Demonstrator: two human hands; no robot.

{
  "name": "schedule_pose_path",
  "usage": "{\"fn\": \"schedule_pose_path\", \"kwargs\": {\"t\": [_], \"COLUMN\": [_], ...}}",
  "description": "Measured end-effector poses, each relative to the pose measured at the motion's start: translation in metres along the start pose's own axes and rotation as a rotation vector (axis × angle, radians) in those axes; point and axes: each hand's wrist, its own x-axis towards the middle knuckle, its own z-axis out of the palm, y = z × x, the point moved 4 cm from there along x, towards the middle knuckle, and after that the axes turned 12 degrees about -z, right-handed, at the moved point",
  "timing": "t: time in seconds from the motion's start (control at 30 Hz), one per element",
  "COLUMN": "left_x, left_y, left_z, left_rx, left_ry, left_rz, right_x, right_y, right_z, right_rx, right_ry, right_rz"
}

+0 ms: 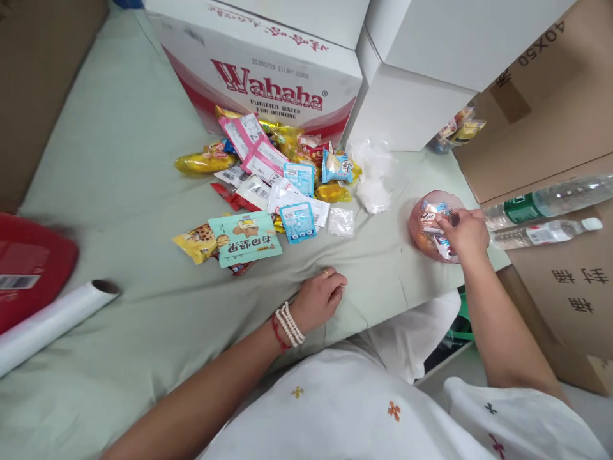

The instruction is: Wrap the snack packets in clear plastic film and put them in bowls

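Note:
At the right, a pinkish see-through bowl (pixel 416 241) stands on the cloth with several small wrapped snacks in it. My right hand (pixel 467 233) reaches over its rim, fingers pinched on a small wrapped snack (pixel 430 220) inside the bowl. My left hand (pixel 318 297) rests on the cloth in a loose fist, a ring on one finger and beads at the wrist; nothing shows in it. Beyond it lies a pile of packaged snacks, with a mint-green snack pouch (pixel 246 239), a light-blue sachet (pixel 297 222) and a pink packet (pixel 253 147).
A Wahaha water carton (pixel 272 83) stands behind the pile, beside white boxes (pixel 407 105). Clear plastic bags (pixel 373 179) lie near the bowl. Two plastic bottles (pixel 550 201) and a large cardboard box (pixel 560 275) are at the right. At the left are a white roll (pixel 52 322) and a red object (pixel 33 255).

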Motion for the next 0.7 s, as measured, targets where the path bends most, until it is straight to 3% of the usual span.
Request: {"fn": "schedule_pose_path", "kwargs": {"t": [0.1,0.17,0.27,0.33,0.4,0.5,0.6,0.7], "left_x": [0.0,-0.001,-0.001,0.0,0.0,0.0,0.0,0.0], "left_y": [0.0,0.0,0.001,0.001,0.001,0.002,0.001,-0.001], "left_z": [0.0,0.001,0.001,0.001,0.001,0.0,0.0,0.002], "left_rx": [-0.005,-0.001,0.004,0.009,0.012,0.007,0.003,-0.005], "left_ry": [0.007,0.009,0.007,0.004,0.0,0.001,0.011,0.016], "left_rz": [-0.003,0.0,-0.001,-0.009,-0.015,-0.016,-0.009,0.001], "right_x": [-0.026,-0.052,-0.088,-0.093,-0.077,-0.028,0.017,0.028], "right_y": [-0.007,-0.012,-0.016,-0.016,-0.016,-0.019,-0.037,-0.074], "right_z": [-0.017,-0.018,0.002,0.019,0.031,0.04,0.033,0.015], "right_rx": [-0.03,-0.009,-0.057,-0.1,-0.104,-0.032,0.089,0.218], "right_ry": [0.083,0.044,-0.128,-0.142,-0.063,0.038,0.119,0.284], "right_rz": [-0.101,-0.19,-0.272,-0.293,-0.307,-0.356,-0.428,-0.513]}}
